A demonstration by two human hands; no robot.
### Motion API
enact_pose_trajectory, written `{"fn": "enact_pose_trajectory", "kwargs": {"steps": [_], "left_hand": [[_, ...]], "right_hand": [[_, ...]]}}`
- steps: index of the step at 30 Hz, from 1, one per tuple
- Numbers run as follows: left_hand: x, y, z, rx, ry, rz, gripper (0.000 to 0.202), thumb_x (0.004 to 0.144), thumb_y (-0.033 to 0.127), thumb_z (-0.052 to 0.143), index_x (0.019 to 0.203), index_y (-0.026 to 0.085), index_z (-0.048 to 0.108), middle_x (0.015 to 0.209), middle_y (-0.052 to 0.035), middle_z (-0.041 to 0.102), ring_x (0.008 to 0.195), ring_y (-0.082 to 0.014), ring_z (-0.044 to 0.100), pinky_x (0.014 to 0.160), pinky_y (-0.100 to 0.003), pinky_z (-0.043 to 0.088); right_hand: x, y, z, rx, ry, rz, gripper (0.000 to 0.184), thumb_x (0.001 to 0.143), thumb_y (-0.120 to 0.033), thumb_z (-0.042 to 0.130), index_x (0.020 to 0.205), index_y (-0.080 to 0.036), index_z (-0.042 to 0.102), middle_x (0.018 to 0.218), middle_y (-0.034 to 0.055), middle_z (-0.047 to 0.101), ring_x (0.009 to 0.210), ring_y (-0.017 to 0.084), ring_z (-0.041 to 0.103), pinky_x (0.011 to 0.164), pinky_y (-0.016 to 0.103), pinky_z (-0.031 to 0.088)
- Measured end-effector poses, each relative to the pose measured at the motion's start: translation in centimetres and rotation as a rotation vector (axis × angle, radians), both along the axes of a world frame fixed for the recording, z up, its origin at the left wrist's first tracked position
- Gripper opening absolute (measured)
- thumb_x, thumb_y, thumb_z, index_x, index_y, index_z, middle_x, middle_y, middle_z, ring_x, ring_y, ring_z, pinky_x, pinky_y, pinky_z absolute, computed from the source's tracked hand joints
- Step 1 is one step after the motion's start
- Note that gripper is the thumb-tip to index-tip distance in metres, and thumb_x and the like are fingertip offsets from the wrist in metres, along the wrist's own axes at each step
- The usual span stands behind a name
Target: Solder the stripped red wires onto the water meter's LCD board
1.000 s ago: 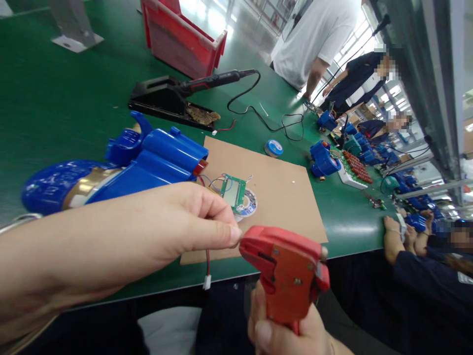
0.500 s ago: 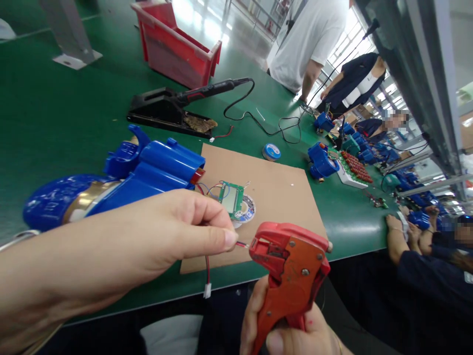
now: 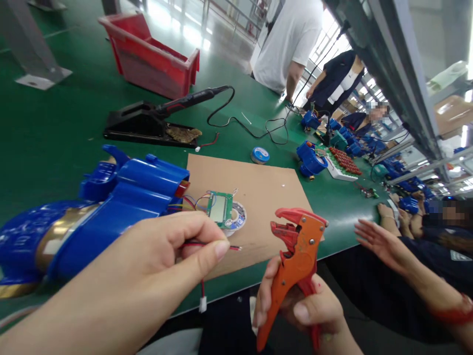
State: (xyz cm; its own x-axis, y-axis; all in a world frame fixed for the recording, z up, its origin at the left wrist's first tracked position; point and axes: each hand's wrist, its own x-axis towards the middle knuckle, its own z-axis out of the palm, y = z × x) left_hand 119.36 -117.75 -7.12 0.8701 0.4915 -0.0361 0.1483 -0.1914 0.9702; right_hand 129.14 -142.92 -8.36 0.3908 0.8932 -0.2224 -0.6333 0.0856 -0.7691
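Left hand (image 3: 158,256) pinches the wire (image 3: 233,247) (probably light, limp; hold just behind the frail ends) above the cardboard (image 3: 266,195), right hand (image 3: 321,309) curled round the wire stripper (image 3: 302,251) near the cardboard's right corner.

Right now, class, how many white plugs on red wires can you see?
2. One plug is below the left hand, by the near edge of the table; the other plug is beside the soldering iron stand. More could be hidden or too small to see.

- Is glossy green bench (image 3: 55,125)
- Carries red bin (image 3: 155,71) at back
- Has blk soldering stand (image 3: 129,123) nr bin
- Bears brn cardbd (image 3: 266,192), blue tape roll (image 3: 260,156) at far edge
- Holds big blue unit (image 3: 133,195), L
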Motion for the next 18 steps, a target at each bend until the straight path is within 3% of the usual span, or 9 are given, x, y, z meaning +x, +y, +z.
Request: {"fn": "enact_pose_trajectory", "kwargs": {"steps": [3,6,8,11,15,18], "left_hand": [[0.3,-0.7,0.3,0.072,-0.078,-0.164,0.041,0.088,0.06,0.059,0.068,0.025,0.068,0.059,0.0024,0.063,0.054,-0.0152,0.056,0.046,-0.021,0.041],[0.6,-1.3,0.9,0.066,-0.089,-0.109,0.042,0.088,0.062,0.058,0.067,0.026,0.067,0.062,0.0016,0.064,0.058,-0.0173,0.058,0.048,-0.023,0.043],[0.8,-1.5,1.5,0.044,-0.061,-0.064,0.043,0.086,0.065,0.057,0.069,0.027,0.069,0.065,0.0009,0.066,0.061,-0.0195,0.06,0.049,-0.025,0.045],[0.8,-1.8,2.4,-0.002,-0.041,0.002,0.045,0.081,0.068,0.058,0.067,0.027,0.07,0.065,-0.0004,0.068,0.063,-0.0219,0.061,0.051,-0.027,0.046],[0.4,-1.9,3.3,-0.051,-0.087,0.059,0.044,0.08,0.066,0.061,0.064,0.026,0.07,0.063,-0.0006,0.066,0.06,-0.0199,0.059,0.053,-0.026,0.048],[-0.2,-2.0,3.3,-0.049,-0.162,0.093,0.039,0.082,0.06,0.064,0.066,0.025,0.07,0.063,-0.0003,0.065,0.058,-0.0177,0.058,0.053,-0.023,0.048]], "right_hand": [[0.4,0.1,0.0,0.019,-0.036,-0.077,0.055,0.068,-0.032,0.081,0.117,-0.02,0.06,0.094,0.0071,0.072,0.088,0.025,0.073,0.08,0.041,0.058],[0.6,0.1,0.0,-0.037,-0.114,-0.171,0.058,0.07,-0.036,0.081,0.122,-0.022,0.058,0.098,0.0064,0.07,0.091,0.025,0.073,0.083,0.041,0.057],[1.0,0.1,0.1,-0.216,-0.316,-0.288,0.054,0.077,-0.042,0.078,0.124,-0.022,0.058,0.105,0.0076,0.069,0.098,0.025,0.07,0.091,0.043,0.054],[2.9,0.1,0.1,-0.634,-0.875,-0.457,0.045,0.089,-0.048,0.066,0.125,-0.021,0.059,0.121,0.0126,0.066,0.113,0.028,0.064,0.105,0.048,0.047],[6.7,0.1,-1.4,-1.044,-1.588,-0.546,0.061,0.092,-0.055,0.057,0.139,-0.016,0.053,0.125,0.019,0.065,0.119,0.034,0.058,0.107,0.053,0.044],[9.5,-0.2,-3.5,-1.248,-1.757,-0.573,0.064,0.093,-0.058,0.054,0.138,-0.012,0.056,0.121,0.0234,0.065,0.111,0.038,0.058,0.099,0.056,0.045]]}}
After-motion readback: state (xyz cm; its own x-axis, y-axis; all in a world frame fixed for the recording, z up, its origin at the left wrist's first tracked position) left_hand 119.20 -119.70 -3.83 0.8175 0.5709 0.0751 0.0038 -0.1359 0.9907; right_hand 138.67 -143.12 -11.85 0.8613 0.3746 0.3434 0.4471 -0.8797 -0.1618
